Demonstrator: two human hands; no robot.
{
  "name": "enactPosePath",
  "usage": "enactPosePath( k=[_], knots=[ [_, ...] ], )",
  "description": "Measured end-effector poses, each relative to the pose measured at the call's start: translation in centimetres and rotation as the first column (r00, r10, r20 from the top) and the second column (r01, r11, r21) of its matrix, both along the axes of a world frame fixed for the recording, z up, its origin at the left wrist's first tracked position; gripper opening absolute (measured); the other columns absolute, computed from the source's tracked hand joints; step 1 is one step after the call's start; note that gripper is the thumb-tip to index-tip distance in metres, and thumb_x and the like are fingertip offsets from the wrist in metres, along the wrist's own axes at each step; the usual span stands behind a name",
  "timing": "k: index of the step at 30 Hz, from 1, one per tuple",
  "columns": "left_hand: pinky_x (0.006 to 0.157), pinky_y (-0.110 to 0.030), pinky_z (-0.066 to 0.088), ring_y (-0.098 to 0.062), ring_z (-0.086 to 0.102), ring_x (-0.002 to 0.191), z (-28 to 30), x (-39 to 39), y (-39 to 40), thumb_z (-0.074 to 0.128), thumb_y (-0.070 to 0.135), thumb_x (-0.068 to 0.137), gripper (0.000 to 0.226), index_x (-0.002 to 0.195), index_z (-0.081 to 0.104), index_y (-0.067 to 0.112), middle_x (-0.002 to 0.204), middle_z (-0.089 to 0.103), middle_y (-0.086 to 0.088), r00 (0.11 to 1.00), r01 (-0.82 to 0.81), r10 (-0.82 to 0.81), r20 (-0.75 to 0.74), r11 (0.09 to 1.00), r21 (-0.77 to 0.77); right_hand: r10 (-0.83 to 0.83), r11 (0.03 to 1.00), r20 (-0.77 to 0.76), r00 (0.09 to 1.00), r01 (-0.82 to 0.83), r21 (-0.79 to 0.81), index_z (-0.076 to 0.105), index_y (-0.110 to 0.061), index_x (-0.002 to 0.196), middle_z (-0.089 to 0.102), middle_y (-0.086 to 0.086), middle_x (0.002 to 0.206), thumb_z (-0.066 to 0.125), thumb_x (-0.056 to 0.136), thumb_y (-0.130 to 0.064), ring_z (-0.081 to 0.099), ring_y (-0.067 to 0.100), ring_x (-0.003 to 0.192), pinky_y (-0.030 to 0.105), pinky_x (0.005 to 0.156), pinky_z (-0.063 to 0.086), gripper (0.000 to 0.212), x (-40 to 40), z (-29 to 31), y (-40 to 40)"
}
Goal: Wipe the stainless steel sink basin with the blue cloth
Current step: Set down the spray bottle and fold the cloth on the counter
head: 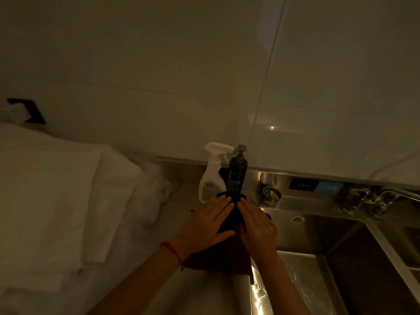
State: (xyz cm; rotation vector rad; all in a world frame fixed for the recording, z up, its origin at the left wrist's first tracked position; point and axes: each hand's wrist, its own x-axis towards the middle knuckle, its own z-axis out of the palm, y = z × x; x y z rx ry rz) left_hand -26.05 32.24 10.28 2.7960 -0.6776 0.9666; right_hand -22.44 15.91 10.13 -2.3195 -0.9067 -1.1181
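Observation:
The blue cloth [236, 212] lies on the counter just left of the stainless steel sink basin [318, 242]. Both of my hands rest flat on top of it, fingers spread. My left hand [206, 226] covers its left part and my right hand [256, 226] covers its right part. Only the cloth's far edge and the strip between my hands show. A dark brown cloth [218, 255] lies under my wrists, nearer to me. The scene is dim.
A white spray bottle [210, 176] and a dark pump bottle [237, 172] stand right behind the cloth against the wall. White folded towels [56, 201] fill the counter at left. A drain plug [271, 196] and a tap [386, 196] sit behind the basin.

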Motion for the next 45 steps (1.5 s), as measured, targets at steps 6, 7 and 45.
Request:
enactPosePath(
  k=[6,7,45],
  knots=[
    [0.088,-0.041,0.057,-0.028,0.066,0.111,-1.2,-2.1,-0.8,0.086,0.04,0.063,0.073,0.116,0.066,-0.005,0.12,0.067,-0.018,0.999,-0.015,0.013,-0.049,0.999,-0.028,0.003,1.0,-0.019,1.0,-0.003,0.009,0.07,0.002,0.095,0.071,0.018,0.098,0.053,0.077,-0.013,0.069,0.028,0.09,0.039,0.077,0.054,0.029,-2.2,-0.8,-0.3],
    [0.087,-0.04,0.057,-0.028,0.066,0.11,-1.2,-2.5,-1.0,0.088,0.038,0.061,0.072,0.115,0.067,-0.005,0.119,0.067,-0.018,0.999,-0.018,0.016,-0.05,0.999,-0.029,0.005,1.0,-0.02,1.0,-0.005,0.009,0.07,0.002,0.094,0.071,0.018,0.098,0.052,0.077,-0.013,0.069,0.028,0.09,0.039,0.076,0.055,0.03,-2.5,-0.8,-0.3],
    [0.073,-0.033,0.06,-0.024,0.075,0.086,-3.0,-14.3,-9.0,0.095,-0.001,0.038,0.057,0.092,0.077,0.0,0.094,0.076,-0.015,0.997,-0.066,0.067,-0.025,0.997,0.034,0.097,0.967,-0.209,0.973,-0.142,-0.212,0.068,-0.001,0.105,0.069,0.016,0.107,0.088,0.05,-0.005,0.067,0.027,0.095,0.034,0.07,0.058,0.059,-12.6,-3.2,-11.3]
  ],
)
